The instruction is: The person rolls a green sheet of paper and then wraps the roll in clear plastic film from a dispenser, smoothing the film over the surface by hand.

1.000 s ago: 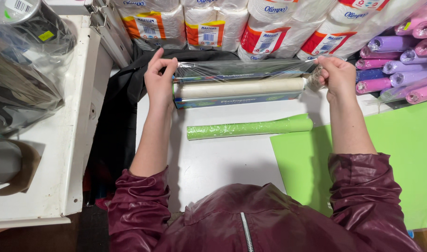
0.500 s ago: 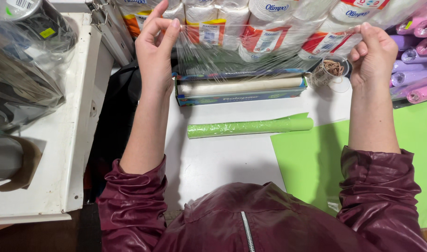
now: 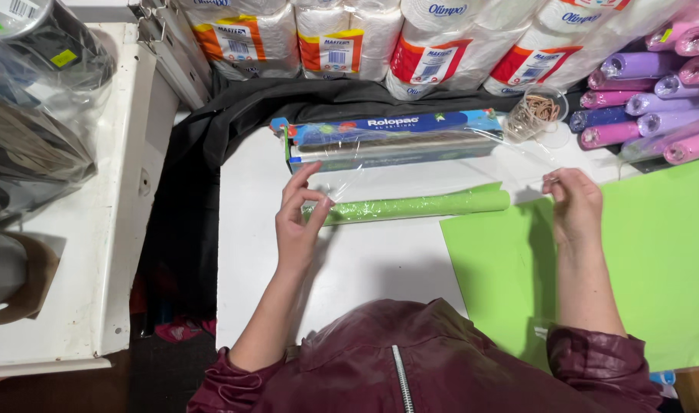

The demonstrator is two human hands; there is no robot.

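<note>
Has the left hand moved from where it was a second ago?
Yes. The left hand has come down from the film box toward the person, to the green roll.

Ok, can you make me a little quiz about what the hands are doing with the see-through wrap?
1. True or false: the left hand and the right hand each hold a side of the clear plastic film.
2. What lies under the film, between the hands? A) a purple roll B) a green paper roll C) a brown bag
3. Fill in: the film comes out of a long ____ box.

Key: 1 true; 2 B; 3 blue. The film runs from the box on the white table down over the green paper roll. Purple and pink rolls sit stacked to the far right, away from both hands.
</note>
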